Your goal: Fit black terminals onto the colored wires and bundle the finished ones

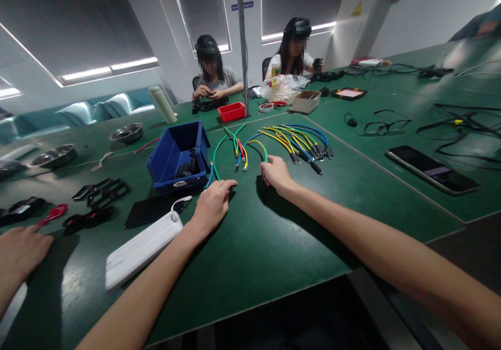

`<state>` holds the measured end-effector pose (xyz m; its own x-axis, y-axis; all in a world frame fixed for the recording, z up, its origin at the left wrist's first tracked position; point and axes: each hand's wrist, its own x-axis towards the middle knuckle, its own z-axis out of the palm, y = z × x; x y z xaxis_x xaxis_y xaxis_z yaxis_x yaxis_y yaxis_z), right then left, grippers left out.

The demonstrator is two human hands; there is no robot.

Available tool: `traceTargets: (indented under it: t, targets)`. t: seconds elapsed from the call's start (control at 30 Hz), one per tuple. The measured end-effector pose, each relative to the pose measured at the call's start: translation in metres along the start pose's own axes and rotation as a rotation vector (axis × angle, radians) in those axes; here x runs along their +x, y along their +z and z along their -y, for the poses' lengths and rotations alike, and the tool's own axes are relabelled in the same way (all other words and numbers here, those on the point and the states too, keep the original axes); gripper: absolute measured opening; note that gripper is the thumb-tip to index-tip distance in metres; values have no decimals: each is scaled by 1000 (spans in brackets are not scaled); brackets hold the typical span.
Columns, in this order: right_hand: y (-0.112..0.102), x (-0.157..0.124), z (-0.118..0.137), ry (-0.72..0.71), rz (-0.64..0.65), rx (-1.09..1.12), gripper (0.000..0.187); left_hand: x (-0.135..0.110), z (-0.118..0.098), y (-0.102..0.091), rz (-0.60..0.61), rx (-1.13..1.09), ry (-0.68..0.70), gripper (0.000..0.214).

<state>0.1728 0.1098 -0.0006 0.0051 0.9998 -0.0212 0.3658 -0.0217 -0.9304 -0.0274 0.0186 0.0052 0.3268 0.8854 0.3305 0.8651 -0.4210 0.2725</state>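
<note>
My right hand (276,174) is closed in a pinch on the near end of a yellow-and-green cable (264,149), which arches away over the table. To its left, my left hand (213,201) rests low with fingers curled and the index finger pointing right; whatever lies under them is hidden. Just behind that hand are a blue cable (211,172) and a green cable (215,156), beside a blue bin (158,167) with black pieces inside. Short cables with metal lugs (241,151) lie between the hands, farther back. Beyond my right hand fans a bunch of yellow, green and blue cables (299,138) with black sleeves.
A white power bank (143,253) and a dark phone (151,210) lie left of my left hand. Another person's hand (23,251) is at the left edge. A phone (432,170) and glasses (387,125) lie right. Two people sit across, behind a red tray (230,112) and pole (241,42).
</note>
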Motion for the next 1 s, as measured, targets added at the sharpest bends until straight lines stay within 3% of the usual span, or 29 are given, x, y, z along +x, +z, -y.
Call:
traceTargets:
  t: [0.8, 1.0]
  targets:
    - [-13, 0, 13, -44, 489, 81, 10, 1, 3, 4, 7, -35, 11, 39]
    - [-13, -5, 17, -51, 559, 58, 8, 1, 4, 4, 1, -72, 25, 39]
